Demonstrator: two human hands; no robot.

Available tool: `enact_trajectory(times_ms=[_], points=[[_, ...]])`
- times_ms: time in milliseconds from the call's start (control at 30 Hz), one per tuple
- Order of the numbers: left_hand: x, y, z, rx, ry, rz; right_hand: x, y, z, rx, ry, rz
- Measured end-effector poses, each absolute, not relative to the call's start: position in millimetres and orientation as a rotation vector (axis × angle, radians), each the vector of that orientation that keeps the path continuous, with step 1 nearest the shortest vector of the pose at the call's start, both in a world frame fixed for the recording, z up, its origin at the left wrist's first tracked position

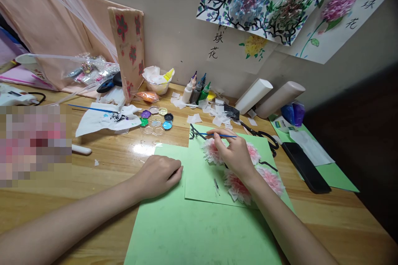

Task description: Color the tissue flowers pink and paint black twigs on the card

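My right hand (234, 151) pinches a thin blue paintbrush (226, 135). The brush's tip reaches black painted branches (196, 131) at the upper left of a light green sheet (199, 178). Pink and white paper flowers (238, 186) are stuck on that sheet, partly covered by my right hand and forearm. Black strokes also run between the flowers, and a small dark smear lies near the sheet's lower middle. My left hand (160, 176) rests in a loose fist on a larger green sheet (199, 236) underneath, left of the flower sheet, with nothing showing in it.
A paint palette (156, 122) and stained tissue (96, 120) lie to the left. Behind are paint bottles (195, 91), paper scraps (217, 116) and a bowl (158, 85). Black scissors (264, 134) and a phone (306, 167) lie right. Flower pictures (258, 4) hang on the wall.
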State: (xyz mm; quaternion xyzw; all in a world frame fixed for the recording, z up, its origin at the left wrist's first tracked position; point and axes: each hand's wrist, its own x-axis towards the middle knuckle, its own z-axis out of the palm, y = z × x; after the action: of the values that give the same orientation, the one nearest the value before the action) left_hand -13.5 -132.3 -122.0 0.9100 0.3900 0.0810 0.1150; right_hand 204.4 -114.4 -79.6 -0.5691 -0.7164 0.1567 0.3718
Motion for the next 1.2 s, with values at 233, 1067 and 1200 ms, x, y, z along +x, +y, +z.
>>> enact_trajectory(times_ms=[233, 1067, 1200], points=[[-13.4, -132.4, -122.2, 2.666, 1.145, 0.251, 204.2, -115.8, -76.9, -1.486, -1.836, 0.426], [-13.8, -132.2, -121.8, 2.669, 1.138, 0.24, 206.6, -115.5, -75.5, -1.515, -1.844, 0.403], [-14.3, -132.1, -122.7, 2.669, 1.139, 0.224, 208.3, -116.8, -71.7, -1.498, -1.823, 0.389]])
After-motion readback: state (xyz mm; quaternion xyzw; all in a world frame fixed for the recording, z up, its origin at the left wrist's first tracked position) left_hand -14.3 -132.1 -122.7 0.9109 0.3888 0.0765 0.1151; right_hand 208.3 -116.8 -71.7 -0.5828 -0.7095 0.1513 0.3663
